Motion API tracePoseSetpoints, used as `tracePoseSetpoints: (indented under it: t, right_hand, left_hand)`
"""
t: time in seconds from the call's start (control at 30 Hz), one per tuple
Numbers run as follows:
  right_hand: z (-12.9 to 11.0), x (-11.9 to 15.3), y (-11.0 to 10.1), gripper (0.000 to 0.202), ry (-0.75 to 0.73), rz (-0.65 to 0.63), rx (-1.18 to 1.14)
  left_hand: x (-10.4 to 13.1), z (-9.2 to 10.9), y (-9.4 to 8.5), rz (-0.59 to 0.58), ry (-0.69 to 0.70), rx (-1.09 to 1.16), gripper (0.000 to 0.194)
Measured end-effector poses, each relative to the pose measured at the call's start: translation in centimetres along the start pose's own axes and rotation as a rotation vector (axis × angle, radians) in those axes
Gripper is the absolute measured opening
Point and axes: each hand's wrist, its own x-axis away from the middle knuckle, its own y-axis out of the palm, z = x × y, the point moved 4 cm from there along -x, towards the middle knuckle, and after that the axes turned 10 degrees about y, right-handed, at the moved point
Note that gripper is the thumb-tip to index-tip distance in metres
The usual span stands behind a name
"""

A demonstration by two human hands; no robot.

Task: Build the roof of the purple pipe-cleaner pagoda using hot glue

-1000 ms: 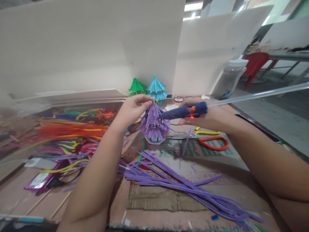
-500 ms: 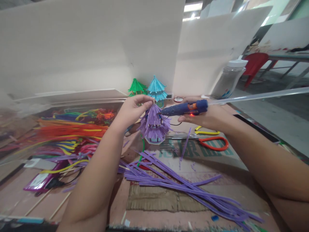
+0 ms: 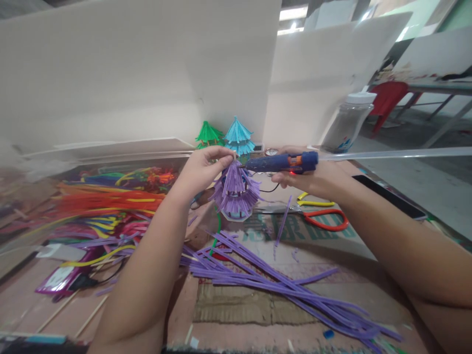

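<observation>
A small purple pagoda model [image 3: 238, 196] stands on the work surface, its tiered roofs covered with purple fuzzy strips. My left hand [image 3: 208, 167] pinches the pale stick at its peak between thumb and fingers. Wrapped in my right hand [image 3: 308, 174] is a blue glue gun [image 3: 278, 163] with a small red light lit. Its nozzle points left, close to the upper roof; whether it touches I cannot tell. From its rear a long clear glue stick [image 3: 387, 155] sticks out to the right. Purple pipe cleaners [image 3: 258, 273] lie in a loose bundle in front.
Green [image 3: 209, 132] and light-blue pagoda models [image 3: 239, 132] stand behind. Red-and-yellow-handled scissors [image 3: 326, 220] and a phone [image 3: 389, 196] lie to the right, near a clear bottle [image 3: 348, 123]. Multicoloured pipe cleaners [image 3: 110, 196] and a magenta power box [image 3: 64, 276] are at left.
The glue gun's nozzle has risen slightly, and its body sits more level. The rear end of the glue stick has dropped. My left hand keeps its pinch at the peak.
</observation>
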Motion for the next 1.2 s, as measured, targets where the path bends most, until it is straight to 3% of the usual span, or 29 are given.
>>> tracePoseSetpoints:
  t: [0.4,0.6,1.2]
  right_hand:
    - [-0.2,0.1,-0.4,0.046,-0.033,0.027,0.026]
    - [0.2,-0.2,-0.1,0.045,-0.069,0.1,-0.003]
    - [0.7,-0.3,0.4,0.045,-0.066,0.065,-0.122]
  left_hand:
    - [0.1,-0.1,0.0,-0.006,0.002,0.017,0.026]
    - [0.0,0.0,0.0,-0.005,0.017,0.012,0.026]
    - [0.0,-0.2,0.1,-0.008,0.017,0.037,0.025]
